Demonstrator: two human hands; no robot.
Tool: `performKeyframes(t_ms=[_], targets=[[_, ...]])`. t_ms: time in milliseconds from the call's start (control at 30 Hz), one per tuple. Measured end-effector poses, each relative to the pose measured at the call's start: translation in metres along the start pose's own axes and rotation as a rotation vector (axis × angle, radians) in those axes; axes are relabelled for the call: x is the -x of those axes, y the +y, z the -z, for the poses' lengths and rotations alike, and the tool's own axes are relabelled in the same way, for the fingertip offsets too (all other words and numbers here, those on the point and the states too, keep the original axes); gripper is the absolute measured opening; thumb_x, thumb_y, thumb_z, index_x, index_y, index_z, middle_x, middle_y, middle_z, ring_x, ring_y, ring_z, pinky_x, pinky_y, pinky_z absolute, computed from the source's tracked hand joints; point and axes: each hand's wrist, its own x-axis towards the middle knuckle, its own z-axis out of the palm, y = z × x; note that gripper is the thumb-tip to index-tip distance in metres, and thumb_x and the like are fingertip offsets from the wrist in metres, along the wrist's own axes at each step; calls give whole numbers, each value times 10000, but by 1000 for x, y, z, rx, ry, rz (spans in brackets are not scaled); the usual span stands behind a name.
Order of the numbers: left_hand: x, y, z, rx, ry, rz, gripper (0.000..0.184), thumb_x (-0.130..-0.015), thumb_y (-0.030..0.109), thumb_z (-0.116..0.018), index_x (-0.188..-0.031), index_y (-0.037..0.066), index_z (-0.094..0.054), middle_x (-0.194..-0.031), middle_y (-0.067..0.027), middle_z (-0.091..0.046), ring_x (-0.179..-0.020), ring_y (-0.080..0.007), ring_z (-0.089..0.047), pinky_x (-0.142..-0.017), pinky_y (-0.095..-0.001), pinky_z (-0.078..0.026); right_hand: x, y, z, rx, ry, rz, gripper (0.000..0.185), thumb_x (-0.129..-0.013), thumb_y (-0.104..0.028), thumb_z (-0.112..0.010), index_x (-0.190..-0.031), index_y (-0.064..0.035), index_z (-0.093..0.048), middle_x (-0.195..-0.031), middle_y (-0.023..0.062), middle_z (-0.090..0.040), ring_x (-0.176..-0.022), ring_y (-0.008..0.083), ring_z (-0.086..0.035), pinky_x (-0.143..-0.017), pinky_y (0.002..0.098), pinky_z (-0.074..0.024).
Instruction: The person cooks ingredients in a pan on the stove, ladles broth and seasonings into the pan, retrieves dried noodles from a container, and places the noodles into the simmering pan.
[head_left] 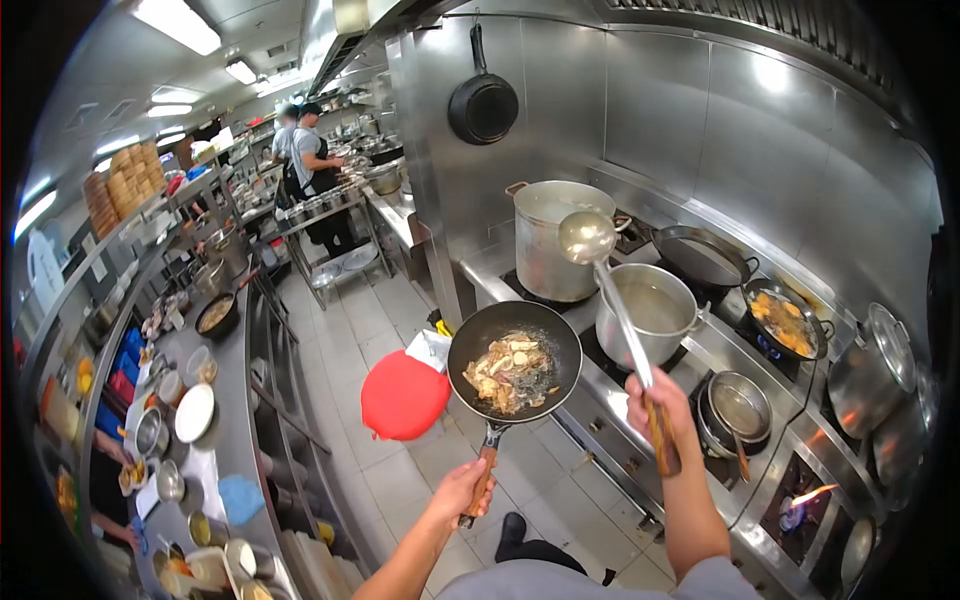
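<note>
Left hand [464,492] nearest us, fingers wrapped tight round wooden handle of dark frying pan [474,348]. Cooked pieces [508,374] lie in pan, held above tiled floor [405,480]. Our right hand [661,405] grips wooden-handled ladle [623,318], fingers closed; its bowl raised, overlapping big pot [551,256] in our view. Smaller pot [621,346] just beside big pot on stove [728,488]. We note black pan [483,110] hanging on steel wall; farther off, two people [313,160] stand near work table [330,212].
</note>
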Motion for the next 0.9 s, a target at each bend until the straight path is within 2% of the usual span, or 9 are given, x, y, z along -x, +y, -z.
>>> performKeyframes(t_ms=[67,133,300,500,567,667,700,767,900], targets=[[-30,27,4,-9,-12,-21,305,-1026,327,-454,-1151,52,-496,-754,-29,-529,-497,-108,-489,-417,-259,-425,-74,-22,24,254,52,-55,363,-866,-105,-569,-1208,-12,-489,-805,66,-564,-543,152,-552,-447,274,-433],[-60,48,1,3,-38,-57,299,-1024,315,-460,-1158,52,-503,-758,-28,-531,-497,-107,-491,-412,-256,-424,-150,-38,26,571,235,-13,136,-837,-86,-574,-961,-51,-532,-721,41,-558,-542,146,-562,-462,286,-445],[-115,84,10,-22,-5,-45,265,-1016,293,-471,-1128,55,-503,-763,-40,-544,-500,-114,-505,-407,-261,-432,-303,-49,86,897,438,-131,135,-771,-97,-619,-868,-25,-559,-684,64,-543,-556,187,-550,-493,355,-456],[-160,108,19,-7,-8,-7,258,-1012,291,-487,-1118,56,-498,-757,-36,-548,-497,-116,-507,-407,-260,-432,-400,-52,106,1110,517,-315,130,-730,-111,-630,-755,4,-574,-637,76,-523,-555,188,-519,-486,347,-444],[-168,118,21,-3,-27,2,250,-1010,292,-493,-1102,60,-496,-756,-32,-546,-504,-112,-506,-410,-258,-438,-417,-53,110,977,496,-331,123,-736,-120,-641,-762,-22,-571,-646,60,-537,-538,182,-527,-464,328,-440],[-181,126,24,8,-58,12,258,-1010,298,-495,-1104,58,-498,-758,-31,-546,-507,-114,-507,-412,-260,-439,-435,-59,111,385,527,-525,157,-757,-149,-681,-751,-98,-533,-664,22,-575,-513,138,-545,-441,267,-451],[-187,129,26,8,-70,10,275,-1012,304,-491,-1121,52,-501,-761,-35,-547,-504,-120,-508,-411,-264,-435,-433,-57,111,381,533,-524,157,-757,-149,-681,-751,-98,-533,-664,22,-575,-513,138,-545,-441,267,-451],[-197,135,30,-2,-89,22,280,-1013,304,-491,-1121,47,-500,-761,-35,-543,-508,-119,-507,-413,-264,-434,-423,-54,106,34,397,-390,171,-761,-163,-689,-758,-103,-529,-685,23,-591,-524,124,-548,-444,241,-449],[-213,149,28,-46,-121,24,292,-1013,302,-486,-1119,30,-496,-764,-37,-530,-521,-118,-500,-421,-262,-433,-416,-38,101,-157,394,-268,206,-745,-168,-704,-758,-111,-507,-714,51,-602,-510,119,-528,-423,222,-428]])
